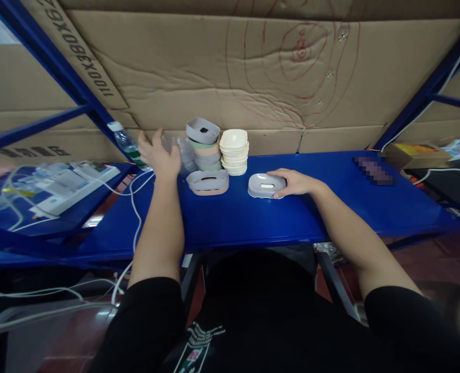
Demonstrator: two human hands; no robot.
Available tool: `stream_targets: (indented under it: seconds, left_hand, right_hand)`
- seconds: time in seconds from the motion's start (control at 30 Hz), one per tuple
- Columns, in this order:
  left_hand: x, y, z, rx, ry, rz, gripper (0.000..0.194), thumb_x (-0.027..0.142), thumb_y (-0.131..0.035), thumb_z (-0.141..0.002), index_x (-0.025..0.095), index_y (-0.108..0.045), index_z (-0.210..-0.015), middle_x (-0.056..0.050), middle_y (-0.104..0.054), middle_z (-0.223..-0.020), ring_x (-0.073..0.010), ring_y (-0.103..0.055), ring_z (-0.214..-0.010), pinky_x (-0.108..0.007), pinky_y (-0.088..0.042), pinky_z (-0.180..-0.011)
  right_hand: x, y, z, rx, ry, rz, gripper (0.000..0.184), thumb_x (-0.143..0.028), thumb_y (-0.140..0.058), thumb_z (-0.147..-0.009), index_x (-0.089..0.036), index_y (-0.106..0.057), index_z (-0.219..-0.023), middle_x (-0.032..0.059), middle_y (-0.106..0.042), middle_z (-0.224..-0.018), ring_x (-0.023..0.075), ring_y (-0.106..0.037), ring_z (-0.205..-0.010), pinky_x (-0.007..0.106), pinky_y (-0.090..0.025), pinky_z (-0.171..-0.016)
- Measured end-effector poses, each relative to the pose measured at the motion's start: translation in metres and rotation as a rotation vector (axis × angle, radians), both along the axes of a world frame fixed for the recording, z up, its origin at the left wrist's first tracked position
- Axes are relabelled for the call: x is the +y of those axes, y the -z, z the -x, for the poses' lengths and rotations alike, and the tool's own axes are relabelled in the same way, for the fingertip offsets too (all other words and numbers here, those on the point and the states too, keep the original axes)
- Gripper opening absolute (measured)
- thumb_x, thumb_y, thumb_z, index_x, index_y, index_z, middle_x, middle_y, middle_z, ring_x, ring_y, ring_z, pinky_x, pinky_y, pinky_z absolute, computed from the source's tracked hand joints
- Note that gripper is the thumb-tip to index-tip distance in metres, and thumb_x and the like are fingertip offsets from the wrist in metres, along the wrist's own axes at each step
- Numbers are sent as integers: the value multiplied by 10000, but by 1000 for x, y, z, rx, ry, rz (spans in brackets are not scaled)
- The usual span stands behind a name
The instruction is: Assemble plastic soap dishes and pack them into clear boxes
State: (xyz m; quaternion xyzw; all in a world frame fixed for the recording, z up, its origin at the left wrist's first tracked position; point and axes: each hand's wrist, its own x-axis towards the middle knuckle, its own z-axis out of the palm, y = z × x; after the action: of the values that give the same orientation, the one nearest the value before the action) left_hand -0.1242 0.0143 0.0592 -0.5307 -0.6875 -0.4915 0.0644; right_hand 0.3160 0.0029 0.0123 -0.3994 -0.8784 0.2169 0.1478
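A: Starting w/ containers, pls. Got one by the R hand (pixel 295 182)?

B: Yep. See grey dish (pixel 260 190) on blue table (pixel 253 223), near cream stack (pixel 234 153), to the R of it & closer to the body. Showing white thru the slot, plus along the btm edge.

A: Noted. And in the stacks?

B: Can make out shallow cream pieces nested in the cream one. Just L of that, find coloured stack (pixel 206 151): grey, green, peach, grey, green, top to btm, w/ top one tilted. Also see grey-and-pink dish (pixel 207 187) right in front, w/ dark slot.

A: Thx. Check hands now. Gripping w/ the R?

B: Def. Curled round the grey dish's R end, thumb at front, fingers behind.

A: And w/ the L?

B: Look at L hand (pixel 162 158): raised, fingers spread wide, a bit blurred. Held beside clear plastic (pixel 186 153); can't tell if touching. Note bottle (pixel 124 141) too, just L of the fingers, w/ white cap & green label. Can't tell how full.
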Motion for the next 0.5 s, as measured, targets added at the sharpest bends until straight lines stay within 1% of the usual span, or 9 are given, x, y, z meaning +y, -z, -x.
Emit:
stream_targets:
  seconds: [0.07,0.17,0.3,0.4,0.43,0.5]
  left_hand:
    - [-1,1,-3,17,29,70,677,550,-603,-978,207,-562,-1560,-177,-291,-1794,-442,-250,-1663,-667,-182,-1271]
    - [-3,-3,-5,40,42,146,551,525,-548,-1021,298,-580,-1522,-165,-394,-1740,-396,-314,-1652,-652,-194,-1290]
    - [-7,-7,0,37,47,162,458,506,-507,-1050,276,-615,-1432,-162,-514,-1636,-385,-407,-1593,-670,-178,-1281]
    - [-6,-5,4,11,99,145,446,537,-513,-1049,286,-615,-1404,-137,-510,-1640,-392,-383,-1603,-676,-174,-1260]
    - [-4,-4,4,2,109,140,461,547,-516,-1049,271,-608,-1406,-131,-498,-1647,-395,-375,-1606,-675,-179,-1252]
    - [1,-2,5,-21,76,110,473,537,-524,-1048,222,-591,-1394,-141,-474,-1655,-387,-374,-1605,-660,-201,-1245]
  right_hand:
    - [0,0,0,2,-2,2,1008,-634,-938,-714,-307,-592,-1602,125,-629,-1572,421,-598,-1449,663,-423,-1256]
    - [0,-1,1,-2,-3,7,1005,-632,-935,-715,-314,-590,-1604,118,-625,-1578,417,-601,-1444,661,-426,-1255]
    - [-1,-1,1,1,-8,6,1000,-641,-929,-718,-319,-591,-1602,115,-625,-1579,418,-600,-1444,662,-434,-1250]
    - [-1,-1,1,4,-10,8,1008,-647,-923,-721,-302,-588,-1606,122,-623,-1577,415,-600,-1445,653,-441,-1248]
    - [-1,-1,1,5,-12,7,1008,-650,-921,-722,-300,-588,-1607,122,-622,-1577,413,-602,-1443,649,-443,-1248]
    - [0,0,1,8,-14,6,1011,-653,-922,-718,-299,-591,-1605,123,-624,-1572,413,-604,-1438,645,-445,-1248]
